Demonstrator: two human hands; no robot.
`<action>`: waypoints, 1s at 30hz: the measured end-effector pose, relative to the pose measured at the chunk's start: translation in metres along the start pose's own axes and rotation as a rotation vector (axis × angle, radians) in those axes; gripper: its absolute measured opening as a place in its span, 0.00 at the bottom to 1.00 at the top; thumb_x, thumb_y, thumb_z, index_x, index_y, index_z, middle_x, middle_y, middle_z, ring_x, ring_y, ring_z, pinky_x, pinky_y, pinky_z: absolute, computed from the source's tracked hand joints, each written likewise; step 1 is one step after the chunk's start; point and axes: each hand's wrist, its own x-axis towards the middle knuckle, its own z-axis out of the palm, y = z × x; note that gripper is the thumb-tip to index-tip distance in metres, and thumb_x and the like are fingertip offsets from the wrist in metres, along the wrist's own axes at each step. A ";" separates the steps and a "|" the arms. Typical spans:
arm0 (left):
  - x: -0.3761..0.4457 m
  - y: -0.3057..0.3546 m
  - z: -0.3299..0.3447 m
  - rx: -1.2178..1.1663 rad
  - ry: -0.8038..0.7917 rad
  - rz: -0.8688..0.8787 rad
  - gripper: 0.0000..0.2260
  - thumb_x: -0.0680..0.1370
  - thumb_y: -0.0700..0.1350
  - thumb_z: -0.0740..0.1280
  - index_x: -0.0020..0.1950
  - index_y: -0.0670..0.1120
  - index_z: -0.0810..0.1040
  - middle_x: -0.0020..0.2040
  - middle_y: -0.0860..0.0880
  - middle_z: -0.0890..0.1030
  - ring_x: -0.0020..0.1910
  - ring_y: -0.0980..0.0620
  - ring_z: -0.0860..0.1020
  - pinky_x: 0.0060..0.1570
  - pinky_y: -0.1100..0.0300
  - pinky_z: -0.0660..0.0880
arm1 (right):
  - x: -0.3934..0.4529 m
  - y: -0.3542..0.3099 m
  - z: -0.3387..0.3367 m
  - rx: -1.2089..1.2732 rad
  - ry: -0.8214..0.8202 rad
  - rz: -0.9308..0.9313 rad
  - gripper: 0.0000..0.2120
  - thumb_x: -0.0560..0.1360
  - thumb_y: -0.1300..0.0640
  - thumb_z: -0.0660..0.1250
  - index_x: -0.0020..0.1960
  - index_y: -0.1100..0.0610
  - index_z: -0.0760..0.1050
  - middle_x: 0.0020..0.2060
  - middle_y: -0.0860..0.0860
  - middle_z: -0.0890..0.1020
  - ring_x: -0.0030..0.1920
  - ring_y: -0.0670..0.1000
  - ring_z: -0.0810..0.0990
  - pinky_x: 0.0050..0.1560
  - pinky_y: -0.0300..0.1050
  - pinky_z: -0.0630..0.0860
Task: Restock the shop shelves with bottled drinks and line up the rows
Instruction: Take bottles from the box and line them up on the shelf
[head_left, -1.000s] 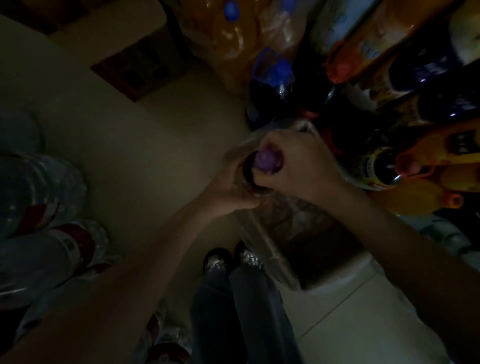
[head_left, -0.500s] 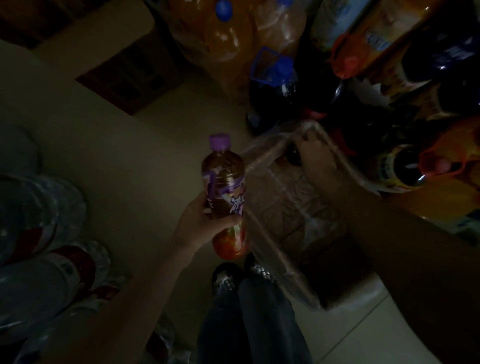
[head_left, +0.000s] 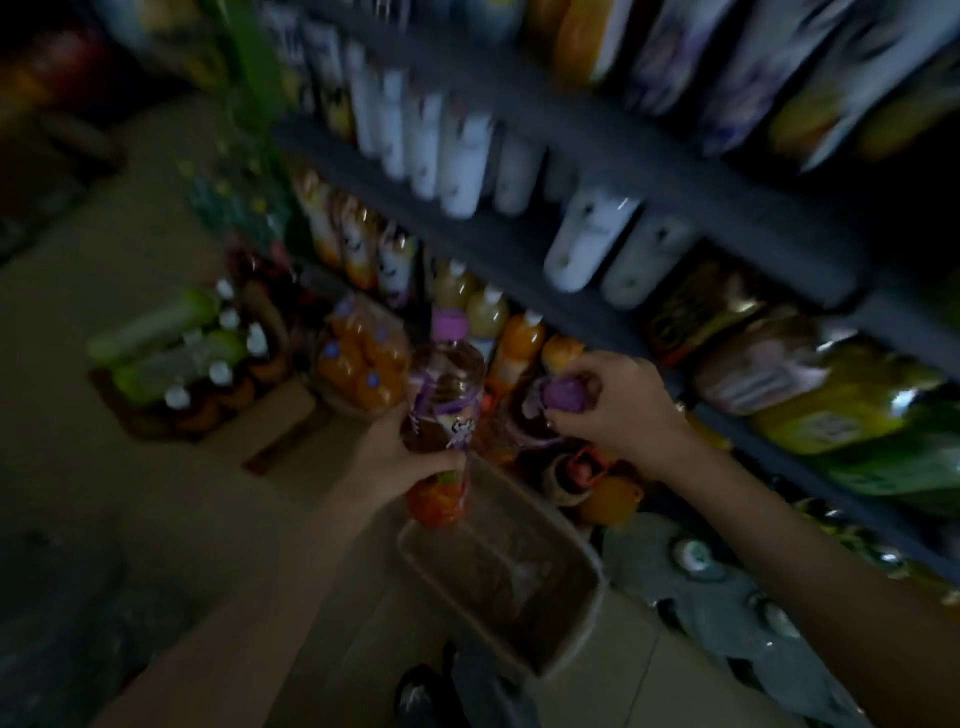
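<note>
The head view is dim and blurred. My left hand (head_left: 395, 457) grips the body of a purple-capped drink bottle (head_left: 447, 395) with a purple label and orange base, held upright above the floor. My right hand (head_left: 618, 405) holds a second bottle (head_left: 540, 415) by its purple cap, just right of the first. Below both hands sits a cardboard tray (head_left: 582, 561) lined with torn plastic wrap; no bottles show inside it. Dark shelves (head_left: 597, 135) full of bottles rise ahead.
White bottles (head_left: 457, 156) fill a middle shelf, orange and yellow drinks (head_left: 498, 322) the lower one. A carton of green and brown bottles (head_left: 197, 358) and a wrapped orange pack (head_left: 363, 364) stand on the floor left. Bagged goods (head_left: 831, 395) crowd the right shelf.
My right hand has come out of the tray holding a second purple-capped bottle. My head has lifted from the floor to the shelves, and the left bottle has risen with it.
</note>
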 end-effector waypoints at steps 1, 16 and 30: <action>-0.009 0.043 -0.004 0.018 -0.013 0.066 0.27 0.65 0.38 0.77 0.61 0.50 0.73 0.51 0.55 0.77 0.54 0.57 0.74 0.55 0.64 0.65 | -0.010 -0.018 -0.042 0.003 0.090 -0.007 0.14 0.63 0.58 0.76 0.48 0.60 0.80 0.41 0.53 0.79 0.41 0.48 0.75 0.39 0.33 0.62; -0.130 0.411 0.134 0.061 -0.247 0.763 0.18 0.64 0.31 0.75 0.46 0.48 0.76 0.30 0.64 0.80 0.32 0.71 0.77 0.34 0.77 0.71 | -0.158 -0.034 -0.434 0.579 1.260 -0.043 0.17 0.64 0.38 0.70 0.38 0.53 0.77 0.43 0.58 0.76 0.40 0.49 0.76 0.43 0.42 0.74; -0.159 0.474 0.470 0.148 -0.391 0.851 0.25 0.61 0.41 0.77 0.56 0.50 0.74 0.53 0.49 0.80 0.56 0.51 0.77 0.57 0.61 0.71 | -0.327 0.207 -0.563 0.234 1.686 0.127 0.13 0.76 0.57 0.65 0.51 0.68 0.72 0.54 0.63 0.67 0.52 0.46 0.64 0.53 0.19 0.56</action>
